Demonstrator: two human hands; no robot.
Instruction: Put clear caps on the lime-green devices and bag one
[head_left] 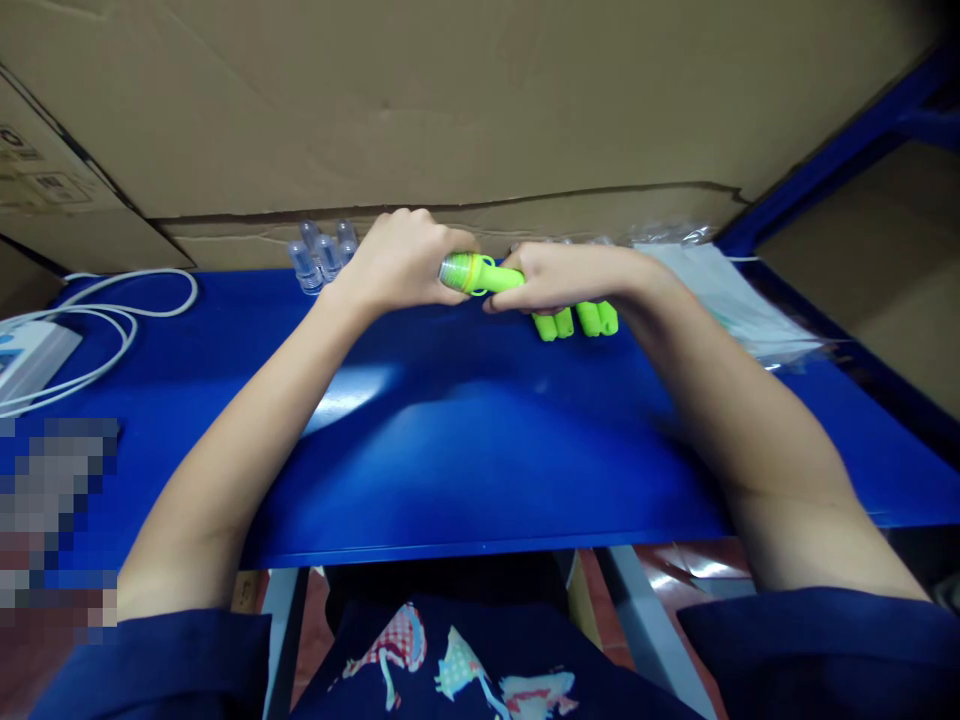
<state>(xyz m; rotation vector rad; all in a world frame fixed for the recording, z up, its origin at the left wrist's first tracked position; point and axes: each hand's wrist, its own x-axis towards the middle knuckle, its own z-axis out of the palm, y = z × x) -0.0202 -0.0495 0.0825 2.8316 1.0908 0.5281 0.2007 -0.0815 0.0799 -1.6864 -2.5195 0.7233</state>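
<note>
Both of my hands are closed on one bright green flashlight-like tube (504, 279), held level above the table near its back edge. My left hand (409, 258) is wrapped round its clear, ridged end piece. My right hand (559, 275) grips the green body, and a thin green loop shows between the two hands. Several clear plastic caps (328, 258) stand just left of my left hand. Under my right hand lie several green tubes (591, 318), side by side and partly hidden by it.
The blue table (480, 450) runs up to a cardboard wall (450, 110). A clear plastic bag with white contents (739, 300) lies at the back right. A coiled white cable (131, 312) and a white box (37, 355) are at the left. A pixelated dark object (56, 490) is nearer.
</note>
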